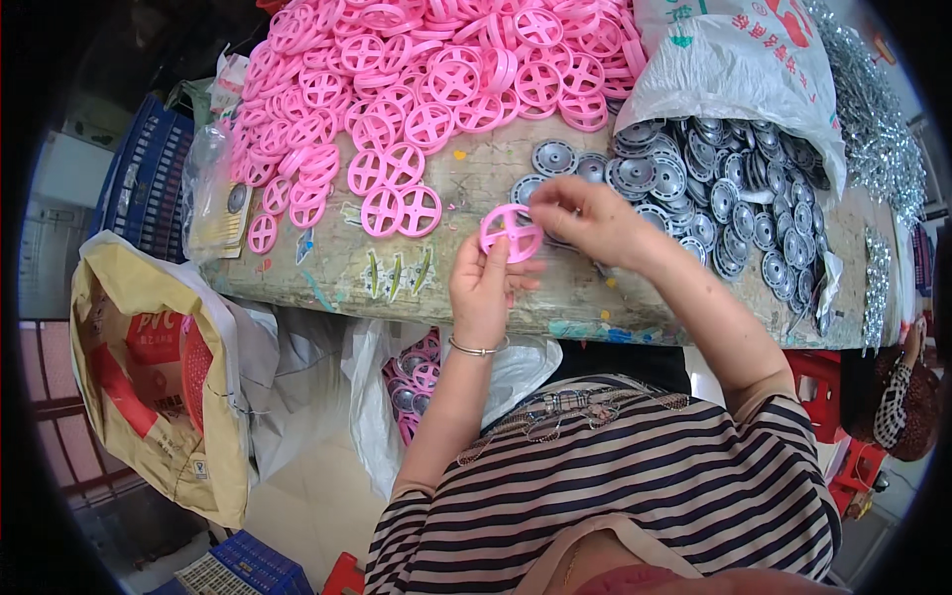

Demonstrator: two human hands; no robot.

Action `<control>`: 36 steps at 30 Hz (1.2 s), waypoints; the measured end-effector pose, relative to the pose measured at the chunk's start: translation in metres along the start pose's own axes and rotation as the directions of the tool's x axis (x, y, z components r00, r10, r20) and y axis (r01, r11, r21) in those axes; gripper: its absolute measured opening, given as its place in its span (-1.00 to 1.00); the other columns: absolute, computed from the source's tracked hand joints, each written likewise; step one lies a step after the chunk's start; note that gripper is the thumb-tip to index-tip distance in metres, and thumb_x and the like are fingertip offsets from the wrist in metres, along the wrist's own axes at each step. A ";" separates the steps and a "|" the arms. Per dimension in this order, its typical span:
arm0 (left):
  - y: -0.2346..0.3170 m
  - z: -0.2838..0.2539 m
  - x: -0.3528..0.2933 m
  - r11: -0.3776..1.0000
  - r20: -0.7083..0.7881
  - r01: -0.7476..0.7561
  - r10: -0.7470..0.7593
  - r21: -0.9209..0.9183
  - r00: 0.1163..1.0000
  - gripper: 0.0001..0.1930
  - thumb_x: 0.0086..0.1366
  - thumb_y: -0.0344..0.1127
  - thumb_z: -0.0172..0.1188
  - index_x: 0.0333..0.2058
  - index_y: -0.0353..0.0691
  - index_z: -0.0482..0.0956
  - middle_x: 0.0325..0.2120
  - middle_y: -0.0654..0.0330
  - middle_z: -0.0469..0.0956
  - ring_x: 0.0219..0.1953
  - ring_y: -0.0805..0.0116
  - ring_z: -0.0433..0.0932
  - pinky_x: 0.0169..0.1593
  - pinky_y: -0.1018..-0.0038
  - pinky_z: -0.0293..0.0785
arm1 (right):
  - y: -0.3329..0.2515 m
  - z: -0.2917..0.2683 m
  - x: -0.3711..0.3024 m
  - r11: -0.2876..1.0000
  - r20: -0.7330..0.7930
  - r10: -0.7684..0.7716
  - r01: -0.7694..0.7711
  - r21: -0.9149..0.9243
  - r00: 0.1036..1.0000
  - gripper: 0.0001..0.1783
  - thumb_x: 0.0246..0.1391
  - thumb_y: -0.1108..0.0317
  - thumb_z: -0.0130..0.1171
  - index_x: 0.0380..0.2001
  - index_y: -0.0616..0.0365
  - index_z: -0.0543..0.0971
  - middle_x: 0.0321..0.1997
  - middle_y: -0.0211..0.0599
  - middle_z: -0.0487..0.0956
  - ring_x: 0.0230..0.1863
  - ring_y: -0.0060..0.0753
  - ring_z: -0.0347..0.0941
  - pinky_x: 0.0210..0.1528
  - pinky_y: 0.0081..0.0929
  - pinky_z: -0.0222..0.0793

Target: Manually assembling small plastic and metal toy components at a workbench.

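Observation:
My left hand [479, 293] holds a pink plastic wheel ring with cross spokes [515, 231] upright above the table's front part, thumb on its near side. Close against the ring's right edge is my right hand [599, 224], thumb and fingers bent together; whatever they pinch is hidden. Just behind the hands lie loose grey round discs [554, 158], looking like hubcaps. They run into a larger heap of grey discs [669, 180] on the right. Pink rings of the same kind [419, 210] lie to the left of my hands, at the near end of a big pile.
A white woven sack [734, 84] lies over the grey heap, with silver tinsel [873, 129] beside it. Below the worn table's edge [416, 311], a white bag [372, 416] contains pink-and-grey wheels. A yellowish paper sack [223, 436] stands open at left, near blue crates [159, 164].

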State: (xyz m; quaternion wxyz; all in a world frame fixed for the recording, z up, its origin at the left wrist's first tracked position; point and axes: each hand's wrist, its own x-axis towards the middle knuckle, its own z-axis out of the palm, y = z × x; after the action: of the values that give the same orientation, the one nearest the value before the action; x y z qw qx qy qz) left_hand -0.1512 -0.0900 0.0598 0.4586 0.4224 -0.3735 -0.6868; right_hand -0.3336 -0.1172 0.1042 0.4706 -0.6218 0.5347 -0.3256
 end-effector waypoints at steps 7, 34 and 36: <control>-0.015 0.001 0.003 0.966 0.036 -0.260 0.260 0.003 0.965 -0.78 0.29 -0.45 0.10 -0.09 -0.29 0.47 -0.15 0.10 0.55 -0.26 0.49 0.61 -0.50 0.77 0.40 | 0.032 -0.021 0.044 0.655 -0.134 -0.374 0.160 -0.738 0.918 -0.46 -0.09 0.24 0.30 -0.02 0.22 0.45 0.01 -0.08 0.48 0.09 0.07 0.31 0.11 -0.19 0.27; -0.016 -0.005 0.003 0.986 0.034 -0.157 0.159 -0.053 0.987 -0.54 0.24 -0.53 0.12 0.14 -0.30 0.36 -0.09 0.25 0.53 -0.31 0.73 0.48 -0.53 0.84 0.26 | 0.015 0.023 -0.006 0.999 -0.097 0.010 -0.006 0.039 0.995 -0.74 0.00 0.43 0.27 -0.21 0.24 0.53 -0.35 -0.36 0.54 -0.34 -0.62 0.43 -0.27 -0.59 0.39; -0.020 -0.007 0.003 0.982 -0.003 -0.164 0.165 -0.093 0.986 -0.59 0.26 -0.51 0.10 0.11 -0.30 0.40 -0.09 0.26 0.54 -0.32 0.73 0.48 -0.52 0.84 0.28 | 0.010 0.024 -0.007 0.996 -0.041 0.072 -0.070 0.058 0.997 -0.74 0.00 0.43 0.28 -0.22 0.25 0.53 -0.37 -0.39 0.57 -0.34 -0.65 0.43 -0.27 -0.61 0.39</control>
State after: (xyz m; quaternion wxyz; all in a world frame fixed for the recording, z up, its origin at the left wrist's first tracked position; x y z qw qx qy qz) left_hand -0.1515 -0.0876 0.0379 0.5321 0.3666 -0.3760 -0.6642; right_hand -0.3168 -0.1044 0.0875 0.4878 -0.5817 0.5569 -0.3370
